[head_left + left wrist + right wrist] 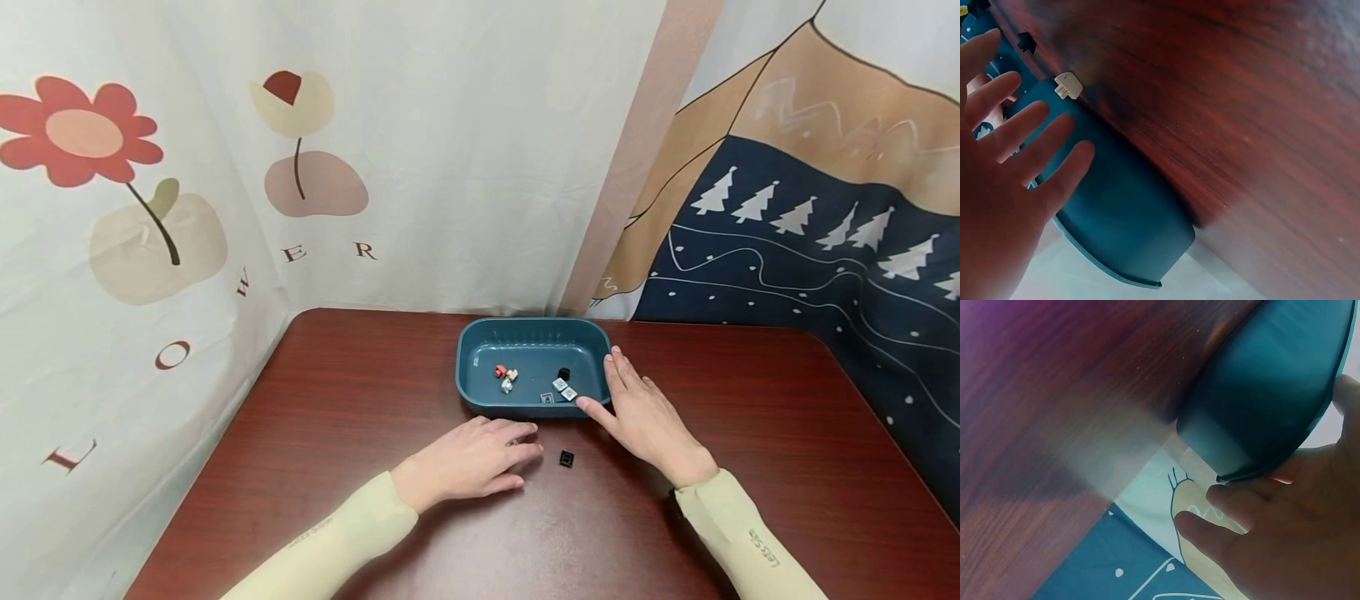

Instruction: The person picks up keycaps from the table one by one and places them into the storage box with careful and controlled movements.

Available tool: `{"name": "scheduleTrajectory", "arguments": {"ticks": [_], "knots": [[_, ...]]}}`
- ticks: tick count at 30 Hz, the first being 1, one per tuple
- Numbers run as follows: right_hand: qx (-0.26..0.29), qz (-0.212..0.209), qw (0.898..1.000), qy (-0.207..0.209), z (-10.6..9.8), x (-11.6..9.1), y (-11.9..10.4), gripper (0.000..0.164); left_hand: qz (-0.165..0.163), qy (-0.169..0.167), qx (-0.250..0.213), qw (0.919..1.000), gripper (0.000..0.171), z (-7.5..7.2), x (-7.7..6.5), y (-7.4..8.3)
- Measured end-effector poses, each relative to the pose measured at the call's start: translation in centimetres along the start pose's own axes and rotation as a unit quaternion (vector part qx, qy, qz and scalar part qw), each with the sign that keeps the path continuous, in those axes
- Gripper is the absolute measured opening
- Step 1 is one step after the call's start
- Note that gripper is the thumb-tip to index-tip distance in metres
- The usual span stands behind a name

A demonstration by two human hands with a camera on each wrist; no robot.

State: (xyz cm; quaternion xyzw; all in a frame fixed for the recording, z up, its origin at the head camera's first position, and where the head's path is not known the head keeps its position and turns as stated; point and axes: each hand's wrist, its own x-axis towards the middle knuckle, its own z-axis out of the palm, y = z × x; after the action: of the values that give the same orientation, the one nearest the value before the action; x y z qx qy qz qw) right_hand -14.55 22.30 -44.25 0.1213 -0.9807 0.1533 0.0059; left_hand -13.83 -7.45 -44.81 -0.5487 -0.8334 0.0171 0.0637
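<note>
A teal rectangular tray [480, 404] stands toward the back of the table. My right hand [651, 417] rests at its front right corner, thumb over the front rim and straight fingers along the right side. In the right wrist view the fingertips [1200, 531] reach past the rim. My left hand [472, 461] hovers before the tray, palm down with loosely spread fingers and nothing gripped. Near those fingers, in the left wrist view, a small cream piece [1069, 85] lies beside the tray; the head view mostly hides it. A small black square piece [567, 458] lies between the hands.
Inside the tray lie a red piece [500, 371], a silvery piece [507, 386], white printed squares [569, 393], a black piece [564, 373] and a clear-looking square [547, 398]. Printed curtains [465, 167] hang behind the reddish-brown table [360, 375].
</note>
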Motion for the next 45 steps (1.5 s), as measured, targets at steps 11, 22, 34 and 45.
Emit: {"name": "scheduleTrajectory", "arguments": {"ticks": [11, 22, 34, 45], "knots": [[-0.004, -0.005, 1.0, 0.006, 0.1, 0.14, -0.03, 0.1, -0.018, -0.038, 0.033, 0.9985, 0.027, 0.38, -0.06, 0.14], [-0.002, -0.003, 1.0, 0.002, 0.04, 0.05, 0.02, 0.101, 0.003, -0.014, 0.078, 0.9968, 0.02, 0.54, -0.16, 0.07], [0.001, -0.009, 1.0, 0.01, 0.15, 0.15, 0.17, 0.096, 0.003, -0.016, 0.06, 0.9981, 0.021, 0.35, -0.31, 0.02], [0.001, -0.009, 1.0, 0.014, 0.24, 0.2, 0.26, 0.097, 0.009, -0.014, 0.069, 0.9975, 0.019, 0.36, -0.32, 0.1]]}}
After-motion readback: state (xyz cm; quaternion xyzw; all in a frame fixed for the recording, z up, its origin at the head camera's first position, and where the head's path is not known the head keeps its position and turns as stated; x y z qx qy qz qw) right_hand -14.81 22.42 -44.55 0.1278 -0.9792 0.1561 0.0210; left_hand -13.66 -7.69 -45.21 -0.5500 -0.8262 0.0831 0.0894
